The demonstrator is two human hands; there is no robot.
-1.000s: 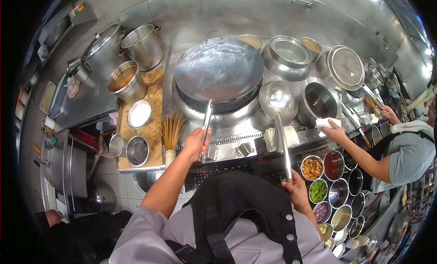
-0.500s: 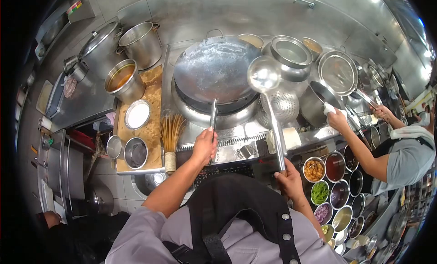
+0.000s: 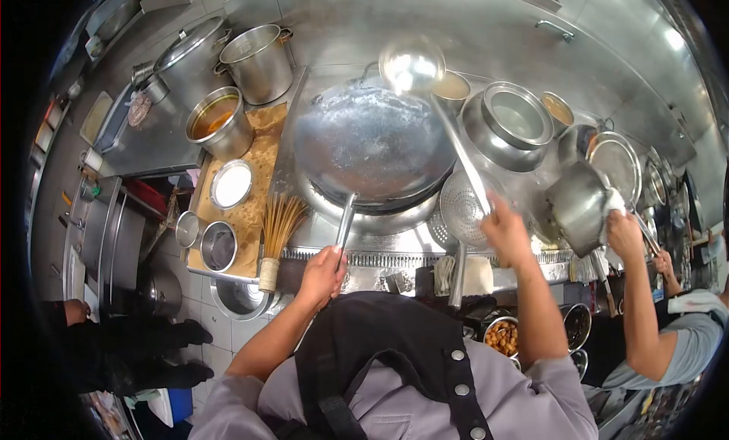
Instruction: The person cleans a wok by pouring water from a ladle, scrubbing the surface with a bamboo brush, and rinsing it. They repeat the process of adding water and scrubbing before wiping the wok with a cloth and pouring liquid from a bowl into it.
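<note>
My left hand (image 3: 323, 275) is closed around the metal handle of a large wok (image 3: 372, 140), which sits on the round burner ring (image 3: 380, 220). Little shows inside the wok apart from a shiny dark surface with pale marks near its far rim. Raised in my right hand (image 3: 505, 233) is a long-handled ladle (image 3: 463, 148), its bright, blurred bowl above the wok's far right rim. Below that hand a perforated strainer (image 3: 465, 212) lies on the counter, handle toward me.
On the left board stand a bamboo brush (image 3: 282, 227), a bowl of white powder (image 3: 231, 184) and a pot of orange liquid (image 3: 216, 119). A co-worker at right tilts a pot (image 3: 581, 207) with a cloth-covered hand (image 3: 624, 235). A water-filled pan (image 3: 519, 115) stands behind.
The ladle has risen and moved forward and left, with my right hand following upward. My left hand stays on the wok handle. The co-worker's pot is now lifted and tilted.
</note>
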